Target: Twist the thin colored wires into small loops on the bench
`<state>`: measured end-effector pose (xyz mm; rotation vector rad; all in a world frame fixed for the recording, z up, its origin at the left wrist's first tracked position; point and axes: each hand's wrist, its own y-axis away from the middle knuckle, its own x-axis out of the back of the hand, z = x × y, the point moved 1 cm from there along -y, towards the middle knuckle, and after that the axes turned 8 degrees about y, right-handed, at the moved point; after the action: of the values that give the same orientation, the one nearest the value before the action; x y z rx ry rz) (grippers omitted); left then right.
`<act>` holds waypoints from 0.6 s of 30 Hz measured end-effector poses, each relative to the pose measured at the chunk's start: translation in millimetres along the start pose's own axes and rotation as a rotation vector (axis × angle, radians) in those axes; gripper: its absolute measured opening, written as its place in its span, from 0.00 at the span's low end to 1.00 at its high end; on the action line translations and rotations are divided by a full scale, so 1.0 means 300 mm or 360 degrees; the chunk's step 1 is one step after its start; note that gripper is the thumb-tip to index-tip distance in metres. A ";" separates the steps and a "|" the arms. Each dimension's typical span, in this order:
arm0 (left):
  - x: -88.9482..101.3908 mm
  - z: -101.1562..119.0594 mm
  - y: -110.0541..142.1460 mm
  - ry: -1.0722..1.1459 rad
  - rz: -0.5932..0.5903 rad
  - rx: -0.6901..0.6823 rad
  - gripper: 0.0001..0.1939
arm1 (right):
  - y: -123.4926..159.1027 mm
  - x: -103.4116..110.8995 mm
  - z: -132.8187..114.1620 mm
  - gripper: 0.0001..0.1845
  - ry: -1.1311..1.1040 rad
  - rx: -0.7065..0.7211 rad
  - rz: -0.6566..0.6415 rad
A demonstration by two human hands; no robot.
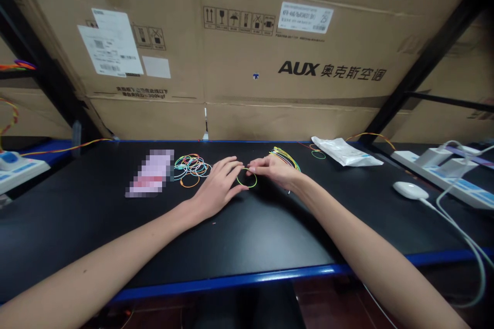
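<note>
A thin yellow-green wire loop (256, 180) stands between my two hands over the black tabletop. My right hand (275, 170) pinches its top edge between thumb and fingertips. Fingers stretched and thumb held apart, my left hand (221, 185) lies beside the loop, its thumb tip close to the lower edge. Whether the left fingers touch it, I cannot tell. Left of that hand is a tangled pile of coloured wire loops (192, 167). Behind my right hand rests a bundle of mostly yellow wires (286, 157), partly hidden by the hand.
A pixelated pinkish item (152, 172) lies left of the pile. Toward the back right are a white plastic bag (345, 152) and a small green loop (318, 154). A white charger (409, 190) and power strip (443, 177) with cables sit at right. Cardboard (239, 61) walls the back.
</note>
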<state>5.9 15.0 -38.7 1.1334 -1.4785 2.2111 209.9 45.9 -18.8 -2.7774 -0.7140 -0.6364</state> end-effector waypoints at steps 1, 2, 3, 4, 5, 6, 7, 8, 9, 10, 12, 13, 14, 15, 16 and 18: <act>-0.001 -0.001 0.001 0.0005 -0.0015 0.0016 0.22 | 0.000 -0.001 -0.002 0.12 0.0048 0.0000 0.0038; -0.003 -0.003 0.002 0.0006 -0.0031 0.0033 0.21 | -0.001 -0.003 -0.004 0.11 0.0099 0.0008 0.0083; -0.004 -0.004 0.002 0.0004 -0.0048 0.0050 0.21 | -0.002 -0.006 -0.005 0.11 0.0149 0.0022 0.0129; -0.006 -0.006 0.003 -0.0002 -0.0063 0.0066 0.20 | -0.004 -0.010 -0.006 0.11 0.0202 0.0040 0.0171; -0.007 -0.008 0.004 -0.0012 -0.0078 0.0077 0.19 | -0.007 -0.015 -0.005 0.11 0.0263 0.0064 0.0201; -0.007 -0.009 0.004 -0.0024 -0.0094 0.0084 0.18 | -0.009 -0.022 -0.005 0.10 0.0332 0.0095 0.0230; -0.008 -0.010 0.005 -0.0038 -0.0108 0.0090 0.18 | -0.012 -0.030 -0.004 0.10 0.0414 0.0128 0.0263; -0.009 -0.011 0.005 -0.0051 -0.0125 0.0094 0.18 | -0.013 -0.039 -0.003 0.09 0.0517 0.0169 0.0308; -0.011 -0.013 0.006 -0.0063 -0.0138 0.0098 0.17 | -0.014 -0.050 -0.003 0.08 0.0643 0.0222 0.0367; -0.012 -0.014 0.007 -0.0077 -0.0149 0.0102 0.17 | -0.013 -0.062 -0.004 0.08 0.0781 0.0291 0.0440; -0.015 -0.018 0.010 -0.0108 -0.0167 0.0114 0.17 | -0.008 -0.088 -0.011 0.10 0.1053 0.0472 0.0597; -0.017 -0.019 0.012 -0.0123 -0.0173 0.0121 0.17 | -0.004 -0.100 -0.016 0.11 0.1159 0.0565 0.0660; -0.018 -0.021 0.014 -0.0136 -0.0176 0.0130 0.18 | -0.001 -0.110 -0.021 0.12 0.1232 0.0638 0.0702; -0.019 -0.021 0.016 -0.0146 -0.0176 0.0142 0.18 | 0.002 -0.116 -0.025 0.13 0.1266 0.0678 0.0734; -0.019 -0.022 0.018 -0.0150 -0.0174 0.0151 0.18 | 0.003 -0.118 -0.030 0.12 0.1264 0.0676 0.0755; -0.017 -0.020 0.018 -0.0144 -0.0158 0.0161 0.19 | 0.004 -0.107 -0.037 0.10 0.1142 0.0553 0.0744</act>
<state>3.3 18.9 -47.1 1.3252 -1.3262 2.2154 181.1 28.5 -23.6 -2.0540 -0.0132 -1.1608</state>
